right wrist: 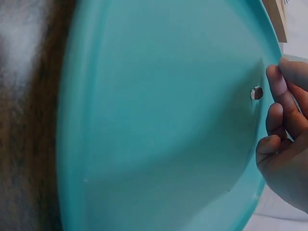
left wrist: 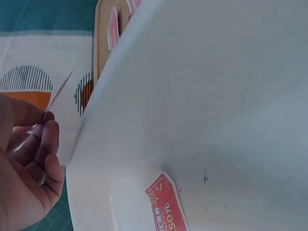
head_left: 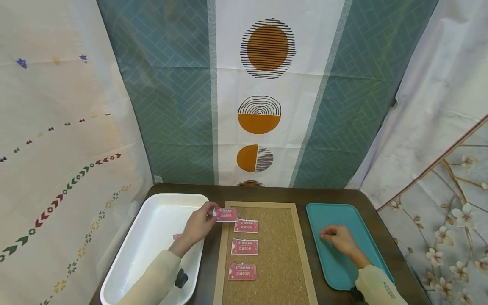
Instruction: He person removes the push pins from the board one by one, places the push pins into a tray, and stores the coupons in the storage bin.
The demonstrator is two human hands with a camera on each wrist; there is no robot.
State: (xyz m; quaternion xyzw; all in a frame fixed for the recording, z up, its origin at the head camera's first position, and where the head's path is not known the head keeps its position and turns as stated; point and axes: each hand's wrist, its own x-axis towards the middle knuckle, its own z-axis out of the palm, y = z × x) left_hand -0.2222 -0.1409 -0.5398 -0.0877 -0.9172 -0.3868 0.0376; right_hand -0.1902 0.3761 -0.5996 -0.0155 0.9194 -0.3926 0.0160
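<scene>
A red oblong paper coupon (head_left: 225, 214), long axis sideways, is pinched by the left hand (head_left: 199, 224); the distant right hand's (head_left: 341, 241) grip cannot be told.

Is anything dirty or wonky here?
One odd thing: the white tray has small dark marks inside, near the red card; they stand out on the pale surface. I can't tell whether they're dirt or scratches.

Five times over, 50元!
"无门槛优惠券 立减50元" on the held coupon (head_left: 226, 214) and three coupons (head_left: 245, 247) on the corkboard (head_left: 282, 254); "50元" on the lone coupon (left wrist: 168, 208) in the white tray (head_left: 167, 207).
</scene>
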